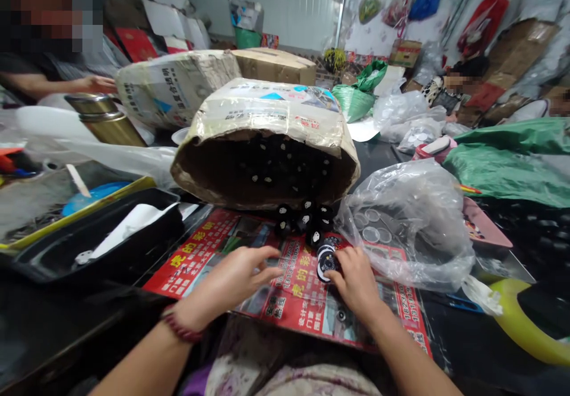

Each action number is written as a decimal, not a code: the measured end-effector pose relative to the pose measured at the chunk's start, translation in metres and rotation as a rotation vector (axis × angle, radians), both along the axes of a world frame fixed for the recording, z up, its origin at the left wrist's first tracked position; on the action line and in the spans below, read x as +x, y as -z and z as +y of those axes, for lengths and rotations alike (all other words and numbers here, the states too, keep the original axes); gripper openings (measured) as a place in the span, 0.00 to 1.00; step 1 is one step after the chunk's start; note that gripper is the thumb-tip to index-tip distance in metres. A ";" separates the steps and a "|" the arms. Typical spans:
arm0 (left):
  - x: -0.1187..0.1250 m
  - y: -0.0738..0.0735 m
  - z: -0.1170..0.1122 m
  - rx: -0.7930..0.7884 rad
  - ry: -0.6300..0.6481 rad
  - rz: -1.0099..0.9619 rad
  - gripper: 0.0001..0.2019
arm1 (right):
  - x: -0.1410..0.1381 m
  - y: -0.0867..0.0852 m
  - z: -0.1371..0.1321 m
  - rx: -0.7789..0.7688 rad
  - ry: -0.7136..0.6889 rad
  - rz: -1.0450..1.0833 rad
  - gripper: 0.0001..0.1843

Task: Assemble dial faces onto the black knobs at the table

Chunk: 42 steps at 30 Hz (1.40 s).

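My left hand (243, 280) hovers over a red printed sheet (285, 319), its thumb and fingers apart and nothing between them. My right hand (356, 280) has its thumb and fingers closed on a round black piece with a white rim (327, 262), just above the sheet. Several small round black pieces with white marks (307, 221) lie in a cluster beyond my hands. They spill from the mouth of a taped carton (267, 117) lying on its side, where more sit in shadow. One small dark metal part (341, 316) rests near my right wrist.
Clear discs (374, 234) show under a clear plastic bag (414, 224) at right, near a yellow tape-like ring (525, 319). A black tray (107, 235) and a gold thermos (107, 120) stand left. Another person's hand (98, 84) touches a second carton (178, 81).
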<state>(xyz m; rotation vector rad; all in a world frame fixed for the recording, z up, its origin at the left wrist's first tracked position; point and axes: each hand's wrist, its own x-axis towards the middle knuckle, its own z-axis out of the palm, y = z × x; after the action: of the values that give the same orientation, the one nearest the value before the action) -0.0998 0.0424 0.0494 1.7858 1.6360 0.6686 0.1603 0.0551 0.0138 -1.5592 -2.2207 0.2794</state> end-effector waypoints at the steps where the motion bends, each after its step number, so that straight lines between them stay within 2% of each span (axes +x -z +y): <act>1: 0.018 -0.003 0.012 0.046 0.097 0.104 0.13 | -0.006 0.001 0.004 0.021 0.023 -0.062 0.08; 3: 0.050 -0.004 0.035 0.184 0.213 0.250 0.20 | -0.014 0.003 0.009 0.042 0.054 -0.112 0.08; 5: 0.074 0.000 0.051 0.233 0.308 0.352 0.27 | -0.016 0.006 0.010 0.049 0.057 -0.061 0.08; 8: 0.089 0.009 0.063 0.204 0.356 0.399 0.26 | -0.014 0.008 0.010 0.015 0.031 0.139 0.11; 11: 0.085 0.018 0.061 0.175 0.265 0.387 0.17 | -0.011 0.009 0.012 -0.080 0.006 0.399 0.13; 14: 0.069 0.025 0.050 0.138 0.143 0.345 0.07 | -0.009 0.009 0.016 -0.102 0.010 0.535 0.11; 18: 0.048 0.035 0.032 0.099 -0.030 0.243 0.07 | -0.004 0.009 0.021 -0.050 0.021 0.570 0.11; 20: 0.043 0.039 0.022 -0.004 -0.147 0.030 0.10 | -0.002 0.007 0.021 -0.033 0.030 0.579 0.11; 22: 0.043 0.042 0.012 -0.185 -0.238 -0.373 0.14 | -0.001 0.002 0.017 -0.022 0.049 0.580 0.10; 24: 0.046 0.043 0.003 -0.340 -0.258 -0.788 0.18 | -0.003 -0.005 0.007 -0.009 0.073 0.580 0.07; 25: 0.049 0.043 -0.001 -0.374 -0.239 -0.926 0.19 | -0.004 -0.007 0.000 -0.001 0.080 0.581 0.06; 27: 0.054 0.043 -0.006 -0.394 -0.206 -1.098 0.19 | -0.008 -0.010 -0.016 -0.010 0.026 0.562 0.06; 29: 0.058 0.044 -0.009 -0.413 -0.175 -1.174 0.18 | -0.010 -0.010 -0.030 -0.072 -0.123 0.490 0.08; 31: 0.062 0.045 -0.010 -0.432 -0.145 -1.181 0.18 | -0.011 -0.009 -0.038 -0.124 -0.214 0.436 0.09; 34: 0.066 0.047 -0.013 -0.437 -0.078 -1.145 0.18 | -0.013 -0.015 -0.036 -0.136 -0.102 0.541 0.08; 37: 0.070 0.046 -0.017 -0.454 -0.007 -1.099 0.19 | -0.018 -0.024 -0.026 -0.217 -0.035 0.665 0.04; 42: 0.075 0.042 -0.027 -0.437 0.024 -0.923 0.20 | -0.031 -0.022 -0.022 -0.243 -0.005 0.638 0.02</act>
<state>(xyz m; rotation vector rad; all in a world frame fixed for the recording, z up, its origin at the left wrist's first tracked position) -0.0248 0.0153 0.0073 0.9409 1.0040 0.8642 0.1290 0.0330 0.0358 -1.3263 -1.7292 0.9330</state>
